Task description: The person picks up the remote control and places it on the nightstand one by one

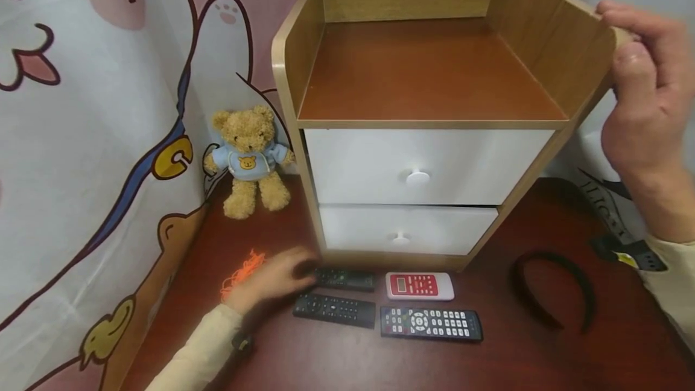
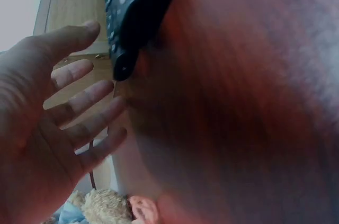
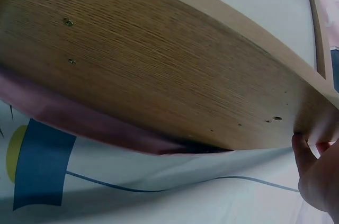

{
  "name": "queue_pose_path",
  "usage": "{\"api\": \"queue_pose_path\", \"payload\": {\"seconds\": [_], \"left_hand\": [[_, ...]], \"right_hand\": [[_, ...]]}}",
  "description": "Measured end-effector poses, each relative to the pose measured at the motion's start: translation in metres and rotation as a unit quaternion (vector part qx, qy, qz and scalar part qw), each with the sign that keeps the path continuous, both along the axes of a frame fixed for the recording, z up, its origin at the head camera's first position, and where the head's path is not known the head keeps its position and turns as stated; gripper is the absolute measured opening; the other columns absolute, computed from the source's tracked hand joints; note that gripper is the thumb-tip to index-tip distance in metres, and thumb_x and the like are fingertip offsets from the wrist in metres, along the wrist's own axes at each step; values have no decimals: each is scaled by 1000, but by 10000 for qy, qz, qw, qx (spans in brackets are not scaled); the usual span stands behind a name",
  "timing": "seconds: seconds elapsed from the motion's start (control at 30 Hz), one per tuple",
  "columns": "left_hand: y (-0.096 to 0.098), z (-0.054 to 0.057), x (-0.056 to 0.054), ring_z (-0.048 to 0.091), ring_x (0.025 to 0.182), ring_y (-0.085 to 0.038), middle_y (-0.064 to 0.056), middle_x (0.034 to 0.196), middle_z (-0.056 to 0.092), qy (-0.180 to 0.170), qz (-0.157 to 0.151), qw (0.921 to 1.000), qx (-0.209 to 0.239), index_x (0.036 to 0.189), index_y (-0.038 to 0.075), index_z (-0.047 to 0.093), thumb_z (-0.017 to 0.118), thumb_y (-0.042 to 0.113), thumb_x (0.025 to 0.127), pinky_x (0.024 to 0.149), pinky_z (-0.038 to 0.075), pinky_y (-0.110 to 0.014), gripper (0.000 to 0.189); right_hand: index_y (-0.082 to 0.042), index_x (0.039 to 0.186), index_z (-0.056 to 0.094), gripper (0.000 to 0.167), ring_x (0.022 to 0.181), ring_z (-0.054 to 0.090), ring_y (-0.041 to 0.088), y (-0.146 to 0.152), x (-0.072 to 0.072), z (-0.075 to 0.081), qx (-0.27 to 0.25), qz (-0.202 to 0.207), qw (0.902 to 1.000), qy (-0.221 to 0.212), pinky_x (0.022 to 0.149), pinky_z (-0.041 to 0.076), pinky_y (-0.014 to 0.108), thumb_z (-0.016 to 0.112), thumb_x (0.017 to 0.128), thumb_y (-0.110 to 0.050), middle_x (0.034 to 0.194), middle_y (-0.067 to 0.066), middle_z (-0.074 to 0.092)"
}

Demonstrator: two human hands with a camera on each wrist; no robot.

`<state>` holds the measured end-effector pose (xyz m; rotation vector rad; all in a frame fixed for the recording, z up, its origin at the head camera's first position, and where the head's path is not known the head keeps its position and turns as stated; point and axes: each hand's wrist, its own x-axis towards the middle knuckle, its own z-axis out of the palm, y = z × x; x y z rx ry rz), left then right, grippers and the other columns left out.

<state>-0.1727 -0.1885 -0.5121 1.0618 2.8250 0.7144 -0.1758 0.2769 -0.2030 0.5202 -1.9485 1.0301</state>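
Observation:
My left hand [image 1: 279,279] is low over the tabletop, at the left end of a black remote control [image 1: 344,279] in front of the cabinet. In the left wrist view its thumb and fingers are spread apart with nothing between them, beside the dark remote. My right hand [image 1: 648,89] grips the upper front corner of the right side panel of a wooden two-drawer cabinet [image 1: 440,124], thumb in front and fingers over the edge. The right wrist view shows the cabinet's outer side [image 3: 159,65] with the fingertips at its far end. Both white drawers [image 1: 369,162] are closed.
Nearby lie another black remote [image 1: 333,309], a remote with white buttons [image 1: 431,323] and a red-and-white remote with a small screen [image 1: 419,286]. A teddy bear [image 1: 248,158], orange string [image 1: 244,273] and a dark headband [image 1: 583,285] are around the cabinet.

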Motion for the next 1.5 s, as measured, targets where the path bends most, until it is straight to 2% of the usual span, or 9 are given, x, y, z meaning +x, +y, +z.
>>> {"api": "queue_pose_path", "payload": {"seconds": [0.17, 0.3, 0.43, 0.67, 0.77, 1.0, 1.17, 1.3, 1.5], "left_hand": [[4, -4, 2, 65, 108, -19, -4, 116, 69, -154, -156, 9997, -62, 121, 10, 67, 76, 21, 85, 96, 54, -41, 39], [7, -5, 4, 64, 111, -23, -7, 119, 68, -201, -136, 9994, -259, 122, 9, 66, 77, 19, 83, 98, 53, -42, 41], [11, -7, 8, 61, 115, -26, -12, 124, 65, -265, -68, 9988, -397, 125, 8, 65, 79, 19, 81, 99, 53, -44, 48], [25, -8, 12, 60, 115, -29, -16, 126, 63, 96, -209, 9988, -439, 125, 4, 64, 80, 18, 81, 99, 52, -44, 49], [29, -4, 15, 58, 121, -34, -20, 132, 60, 48, -106, 9988, -473, 127, 3, 63, 78, 19, 82, 103, 49, -49, 50], [36, 2, 19, 49, 133, -41, -24, 142, 53, -304, 119, 9947, -971, 131, 2, 60, 75, 23, 86, 112, 39, -57, 51], [38, 3, 17, 54, 129, -38, -21, 140, 55, -322, 160, 9936, -1069, 129, 5, 62, 79, 24, 82, 107, 45, -54, 53], [36, 6, 18, 61, 118, -32, -17, 132, 61, -121, 89, 9941, -1070, 126, 5, 63, 80, 24, 80, 100, 52, -47, 53], [33, 16, 23, 66, 107, -28, -15, 122, 65, -7, -91, 9976, -685, 123, 3, 64, 78, 21, 82, 93, 56, -44, 47]], "right_hand": [[-1, 132, 51, 37, 122, 50, 8, 2, 0, -2, -45, 94, 9999, -27, 115, 35, 24, 33, 100, -2, 137, -11, 49], [-1, 131, 51, 36, 124, 49, 9, 3, -2, -3, -15, 60, 10000, -49, 118, 32, 26, 32, 100, -2, 139, -11, 48], [-1, 131, 51, 36, 124, 50, 10, 4, -4, -4, -61, 64, 10000, -33, 116, 34, 25, 32, 100, -4, 139, -10, 48], [-4, 133, 52, 38, 123, 51, 9, 5, -3, -3, -10, -49, 10000, 1, 113, 38, 23, 33, 99, -7, 140, -11, 49], [-3, 133, 52, 38, 125, 51, 10, 5, -3, -2, 8, -68, 10000, 11, 113, 37, 23, 34, 100, -7, 140, -11, 49], [-2, 128, 55, 35, 118, 53, 8, 4, -4, -2, 13, -60, 9996, 281, 105, 40, 18, 37, 99, -10, 135, -14, 52], [0, 125, 57, 35, 117, 53, 8, 2, -4, -1, -55, -135, 9991, 387, 104, 39, 18, 37, 98, -9, 133, -15, 54], [1, 123, 59, 35, 115, 53, 6, -1, -3, 0, -159, -182, 9988, 433, 104, 38, 18, 39, 97, -9, 132, -15, 57], [2, 121, 60, 34, 112, 54, 4, -1, -2, 1, -226, -203, 9980, 563, 103, 37, 17, 39, 96, -9, 130, -14, 60]]}}
